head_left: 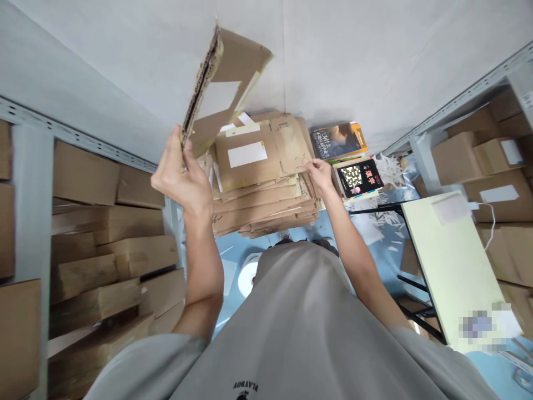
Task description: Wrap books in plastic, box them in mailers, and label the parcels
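My left hand (183,172) is raised, its thumb and fingers pinching the lower end of a flattened cardboard box (235,66). The box tilts upward, with its corrugated edge facing left and a white label on its face. Below lies a tall stack of flattened cardboard boxes (266,203), the top one bearing a white label (247,154). At the right side of that stack my right hand (320,173) has its fingers closed on the edge of a flattened cardboard box (291,147). How many layers it grips cannot be made out.
Piles of books (360,176) stand right of the stack, with shredded white paper (391,169) beyond them. A pale table (449,250) is at the right. Shelves of cardboard boxes (89,172) line both sides. A white roll (247,278) sits on the blue floor.
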`<state>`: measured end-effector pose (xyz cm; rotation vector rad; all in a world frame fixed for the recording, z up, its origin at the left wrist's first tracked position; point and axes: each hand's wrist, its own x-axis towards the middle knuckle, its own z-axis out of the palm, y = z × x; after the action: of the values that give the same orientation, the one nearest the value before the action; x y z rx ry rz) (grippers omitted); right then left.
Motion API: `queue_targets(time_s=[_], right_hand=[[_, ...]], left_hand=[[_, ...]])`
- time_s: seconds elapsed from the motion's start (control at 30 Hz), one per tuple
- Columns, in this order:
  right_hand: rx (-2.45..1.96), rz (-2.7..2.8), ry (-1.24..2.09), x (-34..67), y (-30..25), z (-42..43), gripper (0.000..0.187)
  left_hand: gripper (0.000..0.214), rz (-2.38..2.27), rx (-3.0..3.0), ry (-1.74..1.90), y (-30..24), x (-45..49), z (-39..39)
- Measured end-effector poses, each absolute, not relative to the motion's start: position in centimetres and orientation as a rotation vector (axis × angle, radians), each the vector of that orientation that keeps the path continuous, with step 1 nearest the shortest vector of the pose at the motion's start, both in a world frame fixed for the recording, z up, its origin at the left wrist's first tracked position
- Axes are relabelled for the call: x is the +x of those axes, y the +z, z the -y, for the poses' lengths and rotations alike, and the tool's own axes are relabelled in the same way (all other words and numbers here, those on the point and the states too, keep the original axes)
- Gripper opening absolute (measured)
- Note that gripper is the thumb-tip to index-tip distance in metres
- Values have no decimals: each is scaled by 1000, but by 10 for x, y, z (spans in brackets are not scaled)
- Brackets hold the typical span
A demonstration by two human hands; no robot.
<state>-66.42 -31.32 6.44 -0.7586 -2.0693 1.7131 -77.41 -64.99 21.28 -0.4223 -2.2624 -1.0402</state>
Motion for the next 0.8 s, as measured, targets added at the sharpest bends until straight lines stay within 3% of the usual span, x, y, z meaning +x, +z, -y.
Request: queue_targets(time_s=[0.13, 0.23, 0.33, 0.43, 0.67, 0.8], right_hand=[[-847, 1945, 1605, -649, 67, 305, 47], [-845, 1918, 1796, -645, 71, 309, 60], [-779, 1843, 1926, -642, 77, 313, 74], [-751, 1813, 1836, -624, 86, 301, 78], [-925, 1524, 1452, -503, 126, 227, 68], [-976, 1380, 1357, -420, 146, 209, 57]], left_hand=[[80, 2256, -466, -1066, 209, -771, 649], [88, 2199, -529, -1013, 207, -772, 648], [79, 2175, -673, -968, 204, -770, 640], [63, 2290, -778, -976, 192, -762, 628], [46, 2802, -1041, -888, 145, -717, 605], [73, 2705, -1419, -930, 146, -676, 559]])
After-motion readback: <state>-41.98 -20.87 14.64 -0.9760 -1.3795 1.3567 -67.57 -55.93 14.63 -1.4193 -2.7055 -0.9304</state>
